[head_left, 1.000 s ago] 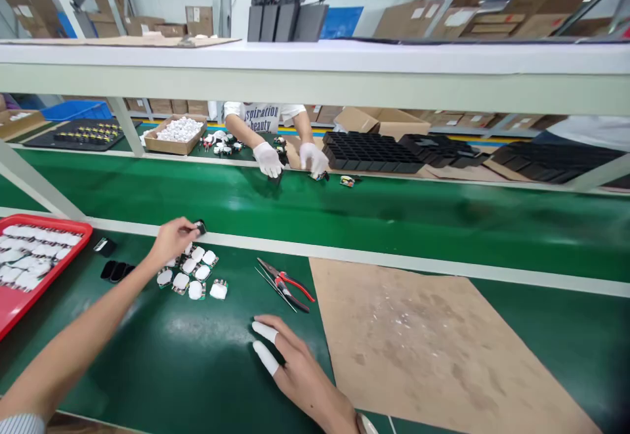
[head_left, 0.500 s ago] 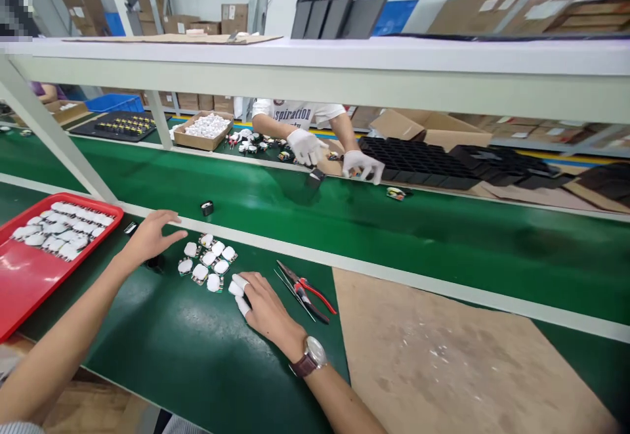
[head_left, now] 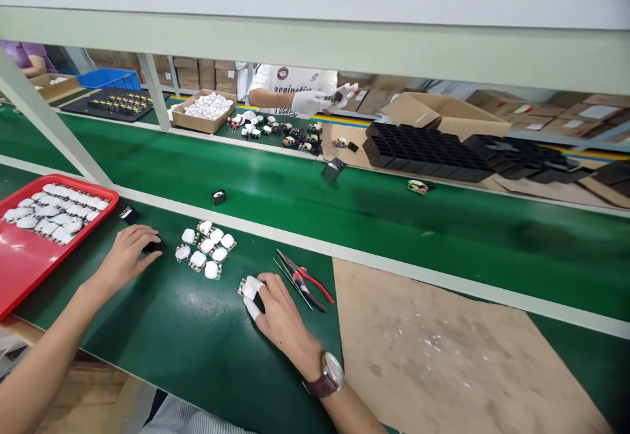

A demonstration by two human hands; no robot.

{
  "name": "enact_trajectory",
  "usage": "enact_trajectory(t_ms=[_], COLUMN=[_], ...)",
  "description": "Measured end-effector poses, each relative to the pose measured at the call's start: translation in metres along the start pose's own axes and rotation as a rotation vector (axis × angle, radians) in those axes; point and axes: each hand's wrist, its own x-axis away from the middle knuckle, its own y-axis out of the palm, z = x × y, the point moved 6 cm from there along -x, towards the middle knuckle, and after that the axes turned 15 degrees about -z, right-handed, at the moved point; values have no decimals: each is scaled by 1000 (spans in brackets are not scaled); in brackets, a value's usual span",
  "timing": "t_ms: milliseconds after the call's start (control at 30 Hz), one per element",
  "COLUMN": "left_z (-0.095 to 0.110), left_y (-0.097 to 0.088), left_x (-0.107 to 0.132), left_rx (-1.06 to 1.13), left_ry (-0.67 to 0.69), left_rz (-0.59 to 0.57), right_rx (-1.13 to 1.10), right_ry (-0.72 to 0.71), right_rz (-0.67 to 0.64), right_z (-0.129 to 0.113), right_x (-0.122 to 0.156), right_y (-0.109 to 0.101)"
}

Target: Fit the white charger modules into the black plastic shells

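My left hand is at the left of the green bench, its thumb and fingers curved about a small black plastic case that rests on the surface. White finger cots cover the thumb and a finger of my right hand. Between those fingertips is a small circuit board with a white top, held low over the bench. A cluster of similar white-topped circuit boards lies between my hands. Another black case sits just beyond my left hand.
A red tray holds rows of white-topped boards. Red-handled pliers and tweezers lie right of my hand, beside a brown cardboard sheet. Black cases stand on the green belt. A gloved co-worker works opposite; a shelf beam crosses above.
My left hand has come down and back onto the black case. My right hand has drawn a board rightward from the cluster. The co-worker's hands have lifted, and the belt items have shifted right.
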Motion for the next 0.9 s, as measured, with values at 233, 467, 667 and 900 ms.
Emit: enact_trajectory(t_ms=[233, 467, 667, 900], left_z=[138, 175, 168, 171], left_y=[37, 97, 114, 102], left_x=[-8, -18, -10, -5], left_rx=[397, 454, 635, 688], left_ry=[241, 249, 208, 305], left_rz=[-278, -418, -423, -401], right_rx=[-83, -225, -199, -156], right_ry=[-84, -52, -98, -114], right_rz=[84, 176, 180, 198], right_z=[5, -4, -31, -34], right_x=[41, 67, 63, 51], right_y=[-4, -30, -34, -40])
